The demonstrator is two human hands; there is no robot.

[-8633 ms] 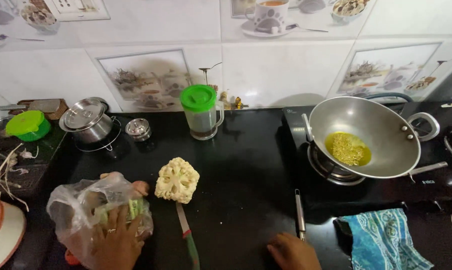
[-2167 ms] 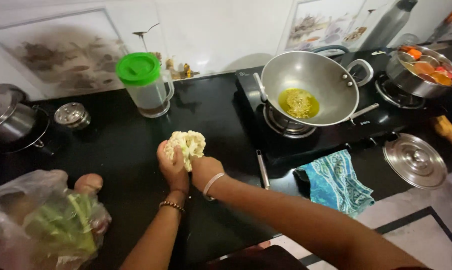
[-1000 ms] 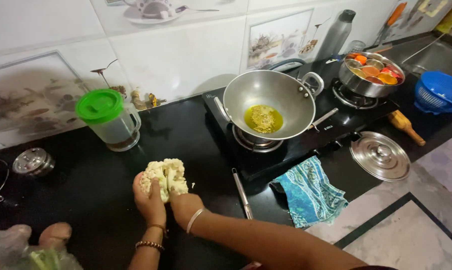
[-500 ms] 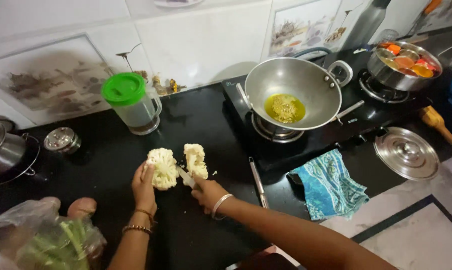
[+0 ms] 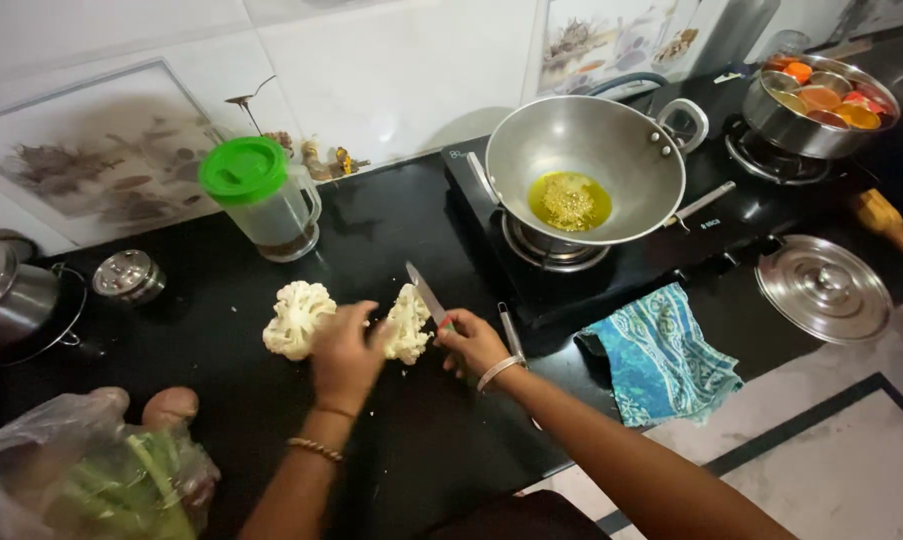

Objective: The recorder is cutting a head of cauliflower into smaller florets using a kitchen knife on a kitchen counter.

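A cauliflower lies cut in two on the black counter. The left half rests free. My left hand holds the right half from the left side. My right hand grips the handle of a knife, whose blade points up and away just right of that half.
A steel wok with yellow oil sits on the stove. A green-lidded jug stands behind the cauliflower. A blue cloth, a steel lid, a spice tin, a vegetable bag and steel pots surround the spot.
The two cauliflower halves have drawn further apart. My left hand has shifted from the left half to the right half, and the knife blade now stands clear beside it.
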